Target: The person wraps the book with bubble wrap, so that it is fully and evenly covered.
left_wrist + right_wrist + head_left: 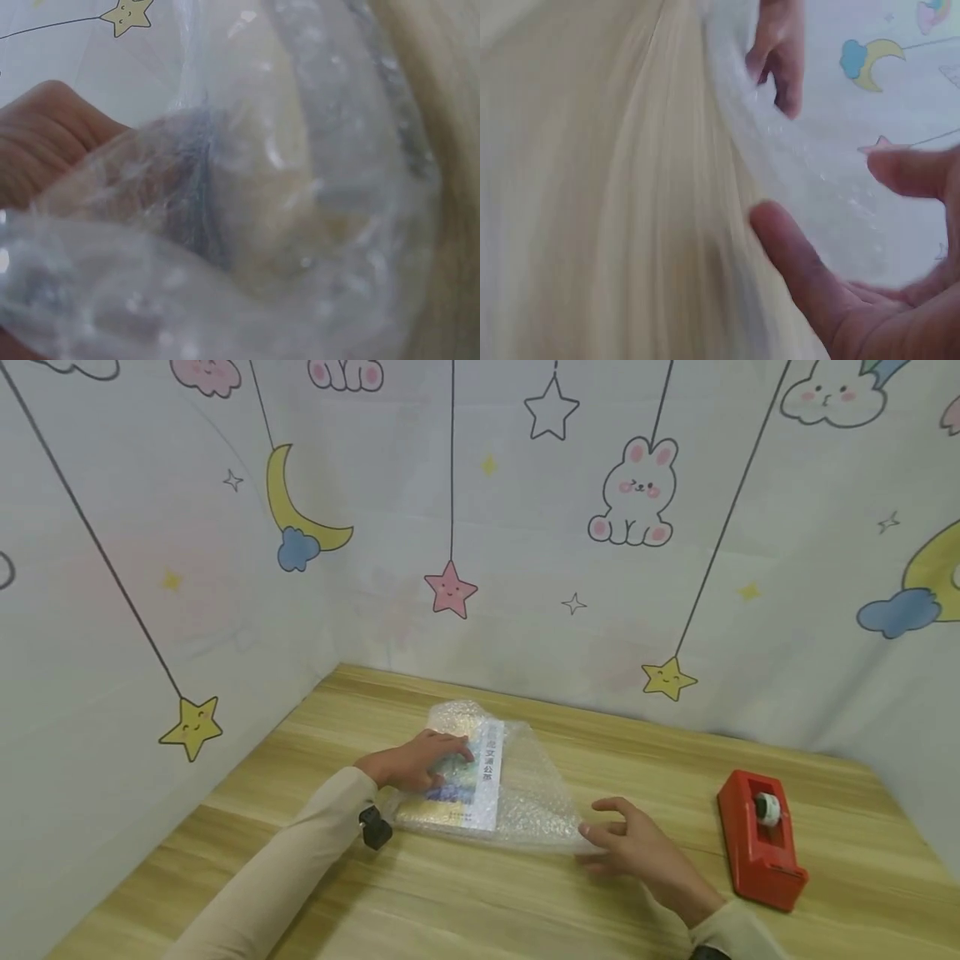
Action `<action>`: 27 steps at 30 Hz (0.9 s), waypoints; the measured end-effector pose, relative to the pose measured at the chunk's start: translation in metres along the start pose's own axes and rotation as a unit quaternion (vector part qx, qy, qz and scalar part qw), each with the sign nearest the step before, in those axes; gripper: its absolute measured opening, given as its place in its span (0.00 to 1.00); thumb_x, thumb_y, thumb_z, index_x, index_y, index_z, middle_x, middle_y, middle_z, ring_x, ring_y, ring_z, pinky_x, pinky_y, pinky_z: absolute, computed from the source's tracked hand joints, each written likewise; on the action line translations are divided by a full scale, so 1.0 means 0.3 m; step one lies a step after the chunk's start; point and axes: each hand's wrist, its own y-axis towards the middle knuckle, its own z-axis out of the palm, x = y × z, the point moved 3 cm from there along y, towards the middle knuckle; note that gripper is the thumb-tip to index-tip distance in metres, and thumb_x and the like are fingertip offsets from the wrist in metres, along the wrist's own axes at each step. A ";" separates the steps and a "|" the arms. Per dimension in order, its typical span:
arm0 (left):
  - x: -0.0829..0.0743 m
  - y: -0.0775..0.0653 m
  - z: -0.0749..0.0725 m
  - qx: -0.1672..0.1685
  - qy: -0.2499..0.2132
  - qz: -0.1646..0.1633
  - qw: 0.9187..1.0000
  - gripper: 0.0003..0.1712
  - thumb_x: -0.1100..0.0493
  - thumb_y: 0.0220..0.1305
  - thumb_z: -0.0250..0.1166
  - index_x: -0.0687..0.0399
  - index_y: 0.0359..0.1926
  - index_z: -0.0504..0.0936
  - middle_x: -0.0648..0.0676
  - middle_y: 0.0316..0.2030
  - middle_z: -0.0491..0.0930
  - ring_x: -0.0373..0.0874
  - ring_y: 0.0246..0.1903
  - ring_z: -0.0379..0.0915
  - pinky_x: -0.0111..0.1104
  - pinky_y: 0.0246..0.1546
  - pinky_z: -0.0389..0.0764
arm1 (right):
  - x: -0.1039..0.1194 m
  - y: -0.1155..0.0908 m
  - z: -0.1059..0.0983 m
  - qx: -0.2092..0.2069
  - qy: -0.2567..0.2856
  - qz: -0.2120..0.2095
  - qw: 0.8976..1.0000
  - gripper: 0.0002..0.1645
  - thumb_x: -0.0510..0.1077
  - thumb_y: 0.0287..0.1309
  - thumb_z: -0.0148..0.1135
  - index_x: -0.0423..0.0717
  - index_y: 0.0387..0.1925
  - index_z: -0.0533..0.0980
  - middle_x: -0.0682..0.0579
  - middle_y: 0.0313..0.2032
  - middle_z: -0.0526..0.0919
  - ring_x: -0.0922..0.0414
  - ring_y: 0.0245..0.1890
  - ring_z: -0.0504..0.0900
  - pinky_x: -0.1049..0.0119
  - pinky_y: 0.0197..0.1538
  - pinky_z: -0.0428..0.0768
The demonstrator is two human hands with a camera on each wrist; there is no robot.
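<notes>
A thin book [489, 777] with a colourful cover and a white title strip lies on a sheet of bubble wrap [536, 785]. My left hand [420, 758] rests on the cover's left side, fingers spread and lightly bent. In the left wrist view, folds of clear bubble wrap [352, 255] partly cover that hand [56, 127]. At the wrap's right corner is my right hand [637, 847], its fingertips right by the edge. The right wrist view shows its thumb and fingers [799, 259] held wide apart, with the wrap [795, 165] behind them.
A red tape dispenser [757, 843] with a small roll stands on the wooden table [465, 910], right of my right hand. White fabric walls [525, 527] printed with stars, moons and rabbits close off the table's back and left side.
</notes>
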 end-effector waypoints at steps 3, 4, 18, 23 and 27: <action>-0.001 0.003 0.000 0.004 -0.003 -0.002 1.000 0.27 0.71 0.65 0.62 0.55 0.65 0.72 0.65 0.76 0.57 0.63 0.76 0.52 0.58 0.74 0.55 | -0.006 -0.009 0.025 -0.001 0.096 0.014 0.995 0.44 0.46 0.69 0.60 0.28 0.71 0.48 0.36 0.52 0.77 0.48 0.44 0.88 0.52 0.49 0.87; -0.001 0.004 -0.001 0.004 -0.001 -0.002 1.000 0.27 0.71 0.65 0.62 0.55 0.65 0.72 0.65 0.76 0.57 0.63 0.76 0.51 0.58 0.74 0.55 | -0.006 -0.012 0.034 -0.005 0.120 0.016 0.993 0.44 0.45 0.69 0.60 0.28 0.71 0.47 0.39 0.51 0.77 0.49 0.44 0.87 0.52 0.49 0.87; 0.005 0.005 -0.012 -0.002 0.018 -0.007 1.000 0.27 0.70 0.65 0.63 0.55 0.64 0.73 0.65 0.76 0.59 0.63 0.75 0.53 0.57 0.74 0.54 | 0.040 -0.023 0.196 0.045 0.281 -0.055 0.957 0.36 0.34 0.67 0.55 0.36 0.73 0.53 0.63 0.58 0.76 0.68 0.59 0.77 0.67 0.68 0.74; 0.002 0.003 -0.012 -0.004 0.003 -0.010 1.000 0.27 0.71 0.64 0.63 0.54 0.64 0.73 0.65 0.76 0.59 0.65 0.75 0.52 0.59 0.74 0.55 | 0.054 0.016 0.275 0.012 0.274 -0.046 0.960 0.41 0.31 0.64 0.56 0.37 0.74 0.51 0.47 0.67 0.70 0.59 0.64 0.73 0.62 0.70 0.72; 0.000 -0.002 -0.006 -0.007 0.002 -0.007 1.000 0.27 0.71 0.63 0.63 0.54 0.63 0.74 0.65 0.75 0.60 0.64 0.75 0.54 0.59 0.74 0.54 | 0.064 0.052 0.320 0.005 0.272 -0.060 0.961 0.52 0.30 0.63 0.54 0.38 0.79 0.37 0.35 0.78 0.47 0.42 0.76 0.57 0.49 0.78 0.58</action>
